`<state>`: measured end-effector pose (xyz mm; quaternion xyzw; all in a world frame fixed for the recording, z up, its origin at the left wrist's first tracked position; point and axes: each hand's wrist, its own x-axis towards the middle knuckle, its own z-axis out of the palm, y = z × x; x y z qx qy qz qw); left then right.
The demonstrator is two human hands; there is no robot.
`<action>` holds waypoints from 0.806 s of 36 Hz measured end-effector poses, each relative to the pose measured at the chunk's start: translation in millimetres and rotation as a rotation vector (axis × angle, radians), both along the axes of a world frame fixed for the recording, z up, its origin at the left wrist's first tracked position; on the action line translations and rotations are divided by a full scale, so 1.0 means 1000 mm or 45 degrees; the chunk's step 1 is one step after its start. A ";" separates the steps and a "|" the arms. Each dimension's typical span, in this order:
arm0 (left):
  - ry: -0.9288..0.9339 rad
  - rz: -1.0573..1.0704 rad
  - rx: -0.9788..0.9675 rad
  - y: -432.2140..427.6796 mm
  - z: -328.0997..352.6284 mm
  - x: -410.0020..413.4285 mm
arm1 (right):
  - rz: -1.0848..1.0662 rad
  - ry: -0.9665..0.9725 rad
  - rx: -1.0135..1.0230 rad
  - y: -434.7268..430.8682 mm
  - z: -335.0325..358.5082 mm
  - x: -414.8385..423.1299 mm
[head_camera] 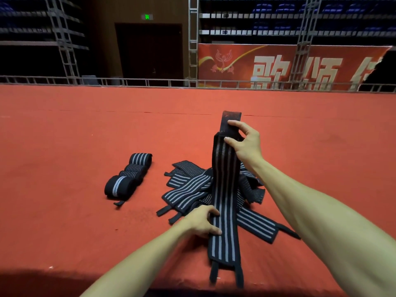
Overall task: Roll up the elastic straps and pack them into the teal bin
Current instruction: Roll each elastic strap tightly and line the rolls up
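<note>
A black elastic strap with grey stripes (225,189) is stretched upright between my hands. My right hand (244,142) pinches its upper end, just below the plain black tab. My left hand (203,221) grips the strap's left edge lower down, thumb on its striped face. Its bottom end with two thin black loops hangs near the front edge. Under it lies a loose pile of striped straps (188,189). Several rolled straps (128,174) sit in a row to the left. No teal bin is in view.
All of it lies on a red carpeted surface (75,136) that runs far back to a low metal railing (150,82). A red banner (278,67) and metal trusses stand behind. The carpet's front edge is just below my arms.
</note>
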<state>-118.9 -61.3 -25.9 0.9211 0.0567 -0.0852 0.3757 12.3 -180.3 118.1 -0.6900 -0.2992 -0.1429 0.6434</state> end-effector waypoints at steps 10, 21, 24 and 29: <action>-0.167 -0.095 0.487 -0.003 0.007 0.004 | 0.131 0.098 -0.119 -0.003 -0.022 -0.014; -0.864 0.354 -0.286 0.022 0.088 0.048 | 0.184 0.145 -0.062 -0.016 -0.049 -0.006; -0.860 0.285 -0.460 0.023 0.106 0.066 | 0.220 0.154 -0.031 -0.015 -0.047 -0.002; -0.890 0.252 -0.643 0.021 0.111 0.091 | 0.272 0.170 -0.047 -0.013 -0.049 0.010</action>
